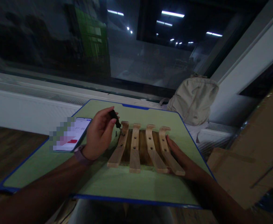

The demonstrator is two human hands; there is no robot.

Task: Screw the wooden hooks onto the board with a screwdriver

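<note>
A wooden rack [145, 147] with several pale hook-shaped slats lies flat on a green board [117, 183] with a blue rim. My left hand [99, 133] is closed on a small black-handled screwdriver [116, 119], whose tip points down by the top of the leftmost slat. A small dark screw [115, 133] lies on the board just left of that slat. My right hand [185, 160] lies flat with fingers stretched out against the right side of the rightmost slat.
A phone [77, 134] with a lit screen lies on the board's left part. A beige fabric bag [193, 99] sits behind the board at the right, under a dark window. Cardboard [255, 149] leans at the right. Wooden floor shows at the left.
</note>
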